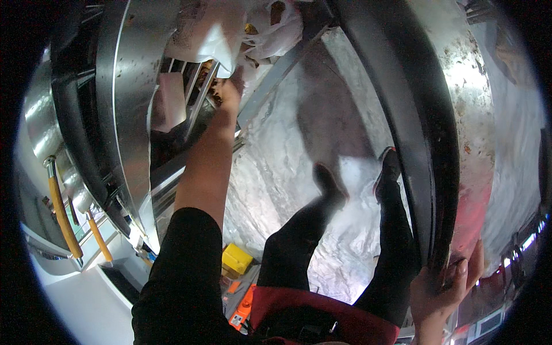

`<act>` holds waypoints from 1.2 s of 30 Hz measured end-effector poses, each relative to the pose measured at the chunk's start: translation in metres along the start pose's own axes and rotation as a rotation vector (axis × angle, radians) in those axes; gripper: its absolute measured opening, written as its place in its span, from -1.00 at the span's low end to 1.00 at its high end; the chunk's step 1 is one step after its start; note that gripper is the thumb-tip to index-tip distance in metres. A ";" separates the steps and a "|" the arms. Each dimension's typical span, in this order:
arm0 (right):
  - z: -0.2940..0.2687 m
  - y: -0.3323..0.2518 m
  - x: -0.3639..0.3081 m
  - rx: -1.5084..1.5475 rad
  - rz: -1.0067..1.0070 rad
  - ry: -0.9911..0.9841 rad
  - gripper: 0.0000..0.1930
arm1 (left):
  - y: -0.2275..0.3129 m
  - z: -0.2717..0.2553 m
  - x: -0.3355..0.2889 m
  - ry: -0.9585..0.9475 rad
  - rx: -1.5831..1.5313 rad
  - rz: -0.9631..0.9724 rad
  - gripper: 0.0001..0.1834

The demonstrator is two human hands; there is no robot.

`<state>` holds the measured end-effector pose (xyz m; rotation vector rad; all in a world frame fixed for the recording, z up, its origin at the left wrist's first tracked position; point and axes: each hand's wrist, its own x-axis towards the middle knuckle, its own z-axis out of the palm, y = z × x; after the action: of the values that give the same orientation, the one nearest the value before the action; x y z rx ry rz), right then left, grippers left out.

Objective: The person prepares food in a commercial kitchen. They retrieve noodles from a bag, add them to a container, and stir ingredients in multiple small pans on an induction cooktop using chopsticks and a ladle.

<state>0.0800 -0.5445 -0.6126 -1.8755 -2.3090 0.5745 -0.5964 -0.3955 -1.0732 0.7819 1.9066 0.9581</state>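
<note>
My left arm reaches into an open steel cabinet (135, 75). Its bare metal racks show beside my left hand (226, 95), which is blurred. The fingers point away from me and are partly hidden, so I cannot tell whether they hold anything. Just above that hand hangs a whitish plastic bag (215, 43). A second, crumpled clear bag (279, 31) lies beyond it. At the lower right my right hand (440, 293) grips the edge of a swung-out steel door (468, 115), whose dark inner side faces my legs.
A pale, wrinkled floor covering (270, 184) lies under my feet. A yellow box (237, 259) and an orange object (242, 307) are by my left leg. Wooden-handled pans (60, 213) hang at far left. A pinkish-white block (171, 100) sits inside the cabinet.
</note>
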 end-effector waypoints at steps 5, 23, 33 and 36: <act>0.001 0.000 -0.005 0.100 0.047 0.020 0.07 | 0.050 0.032 -0.088 -0.013 0.179 0.075 -0.82; 0.010 -0.008 -0.008 0.085 0.099 0.028 0.01 | 0.162 0.160 -0.026 0.234 0.574 0.899 -0.66; 0.015 -0.007 -0.016 0.090 0.104 -0.018 0.05 | 0.121 0.182 0.140 0.183 0.938 0.454 -0.31; 0.012 -0.006 -0.015 0.102 0.085 -0.039 0.08 | 0.138 0.170 0.123 0.154 0.845 0.510 -0.27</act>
<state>0.0742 -0.5628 -0.6189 -1.9389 -2.1869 0.7307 -0.4812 -0.1727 -1.0659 1.7881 2.3077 0.4545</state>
